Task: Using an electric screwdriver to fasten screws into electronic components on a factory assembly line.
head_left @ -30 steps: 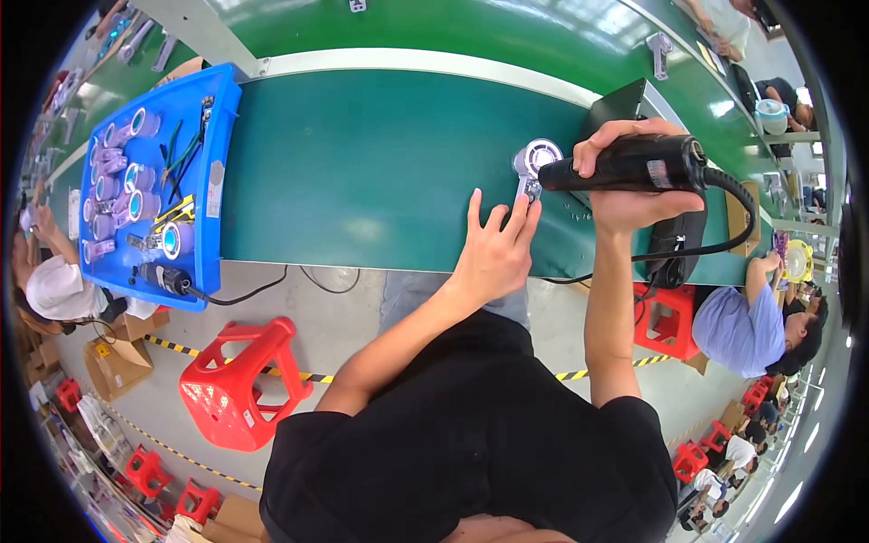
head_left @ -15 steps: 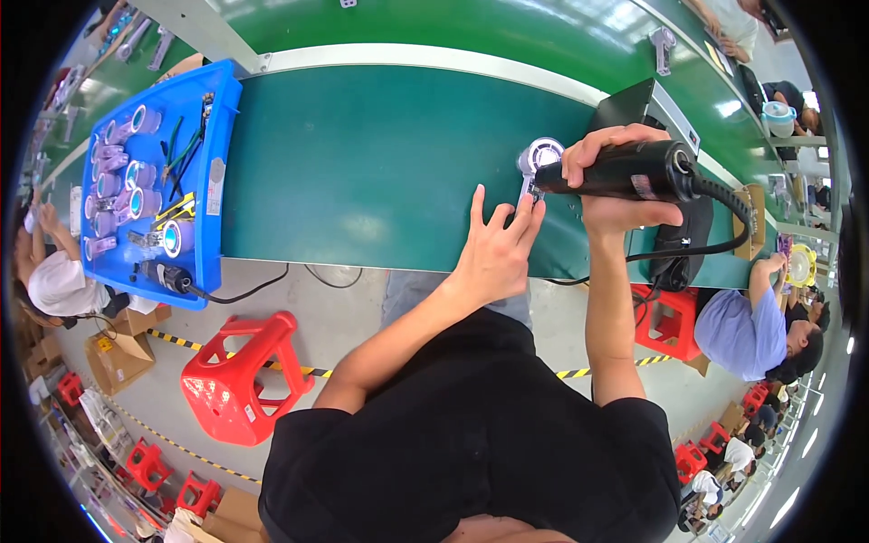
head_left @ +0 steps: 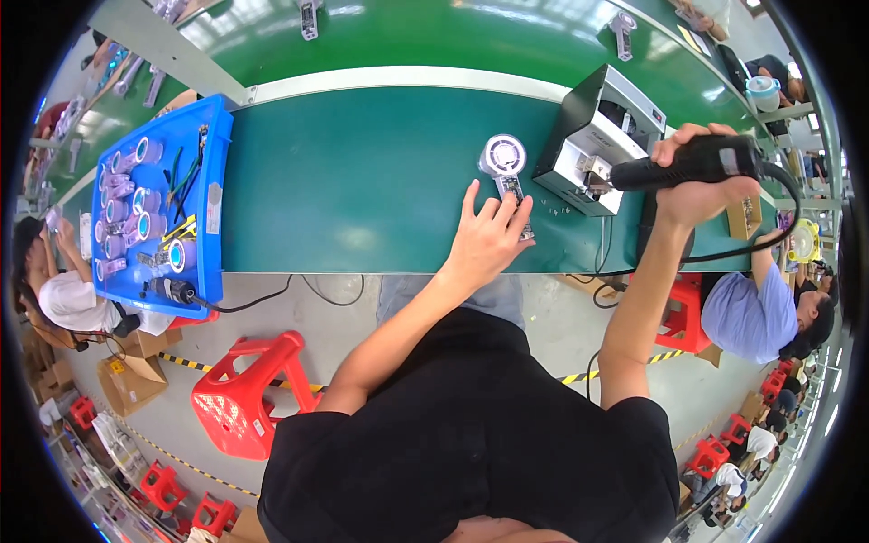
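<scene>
A pale handheld fan (head_left: 503, 156) lies on the green bench mat, its round head toward the far side and its handle showing inner parts. Over that handle my left hand (head_left: 489, 242) is curled with fingertips on it, the little finger sticking out; my thumb is mostly hidden. My right hand (head_left: 697, 195) grips a black electric screwdriver (head_left: 674, 170), held nearly level with its tip pointing left. That tip is at a metal block (head_left: 595, 172) on the front of a black and silver box-shaped machine (head_left: 587, 136).
Several small screws (head_left: 554, 208) lie beside the machine. At the left, a blue tray (head_left: 214, 195) holds several fan parts, pliers and another corded tool. The screwdriver's cable (head_left: 787, 240) loops to the right. A red stool (head_left: 237, 403) stands on the floor; co-workers sit on both sides.
My right hand has carried the screwdriver from above the fan rightward to the machine's front. My left hand stays at the fan's handle. The whole view has shifted slightly.
</scene>
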A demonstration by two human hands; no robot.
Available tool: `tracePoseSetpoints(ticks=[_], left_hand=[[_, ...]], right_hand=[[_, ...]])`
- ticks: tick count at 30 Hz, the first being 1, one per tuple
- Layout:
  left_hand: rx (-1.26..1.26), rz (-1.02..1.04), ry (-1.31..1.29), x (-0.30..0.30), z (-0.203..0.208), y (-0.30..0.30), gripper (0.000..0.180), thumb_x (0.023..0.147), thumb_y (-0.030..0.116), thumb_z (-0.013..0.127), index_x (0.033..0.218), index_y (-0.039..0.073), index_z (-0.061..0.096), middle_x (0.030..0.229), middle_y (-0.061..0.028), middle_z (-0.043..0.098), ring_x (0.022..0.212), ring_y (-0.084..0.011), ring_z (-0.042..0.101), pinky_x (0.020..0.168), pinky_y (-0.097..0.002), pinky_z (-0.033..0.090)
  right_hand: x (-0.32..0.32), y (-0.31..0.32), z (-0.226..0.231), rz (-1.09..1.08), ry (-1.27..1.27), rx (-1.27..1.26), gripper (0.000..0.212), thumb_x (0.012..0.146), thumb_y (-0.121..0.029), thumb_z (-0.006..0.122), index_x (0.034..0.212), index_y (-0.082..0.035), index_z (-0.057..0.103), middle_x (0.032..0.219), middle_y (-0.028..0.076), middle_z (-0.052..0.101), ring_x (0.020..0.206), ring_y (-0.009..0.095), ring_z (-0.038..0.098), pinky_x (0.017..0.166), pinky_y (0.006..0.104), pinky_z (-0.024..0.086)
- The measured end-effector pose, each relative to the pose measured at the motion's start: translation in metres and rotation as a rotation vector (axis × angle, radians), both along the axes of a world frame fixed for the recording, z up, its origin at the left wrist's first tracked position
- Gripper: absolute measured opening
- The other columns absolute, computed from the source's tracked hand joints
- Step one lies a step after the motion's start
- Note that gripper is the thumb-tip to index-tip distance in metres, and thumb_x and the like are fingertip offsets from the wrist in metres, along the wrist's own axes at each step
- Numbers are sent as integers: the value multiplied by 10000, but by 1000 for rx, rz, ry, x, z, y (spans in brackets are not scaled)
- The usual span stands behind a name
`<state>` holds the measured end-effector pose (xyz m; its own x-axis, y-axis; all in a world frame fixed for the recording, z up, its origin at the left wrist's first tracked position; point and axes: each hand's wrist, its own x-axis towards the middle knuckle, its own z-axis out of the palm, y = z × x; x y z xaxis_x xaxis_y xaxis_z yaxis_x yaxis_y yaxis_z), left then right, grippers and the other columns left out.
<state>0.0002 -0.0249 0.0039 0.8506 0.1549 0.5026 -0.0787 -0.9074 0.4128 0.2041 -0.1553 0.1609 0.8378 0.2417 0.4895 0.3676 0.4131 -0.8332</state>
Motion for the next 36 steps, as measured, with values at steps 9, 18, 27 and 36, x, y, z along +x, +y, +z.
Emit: tracePoseSetpoints(ticks=[9, 18, 27, 36], left_hand=[[-84, -80, -84, -2, -2, -2, 534, 749, 247, 814, 1235, 96, 651, 1207, -141, 579, 973, -257, 581, 1097, -630, 319], [-2, -75, -159, 4, -9, -4, 308, 756, 150, 807, 1054, 115, 736, 1080, -51, 622, 908, -210, 600, 1060, -593, 372], [26, -58, -153, 4, -9, -6, 289, 757, 141, 809, 1036, 121, 736, 1072, -54, 627, 889, -208, 597, 1036, -594, 392], [20, -59, -147, 4, -10, -6, 320, 751, 143, 813, 1059, 124, 731, 1084, -52, 629, 877, -201, 596, 1033, -598, 396]], right_hand=[[17, 10, -9, 67, 59, -55, 901, 882, -847, 280, 1145, -6, 470, 799, 183, 635, 498, 221, 583, 478, 325, 478], [-27, -9, -47, 319, 246, 131, 952, 789, -937, 289, 1167, -87, 489, 827, 171, 640, 501, 231, 556, 505, 378, 493], [-54, -9, -62, 265, 145, 110, 957, 779, -938, 336, 1192, -85, 467, 857, 212, 633, 509, 251, 573, 496, 390, 490], [-72, -10, -70, 308, 97, 145, 982, 667, -954, 494, 1100, -73, 462, 737, 161, 580, 462, 238, 534, 464, 383, 481]])
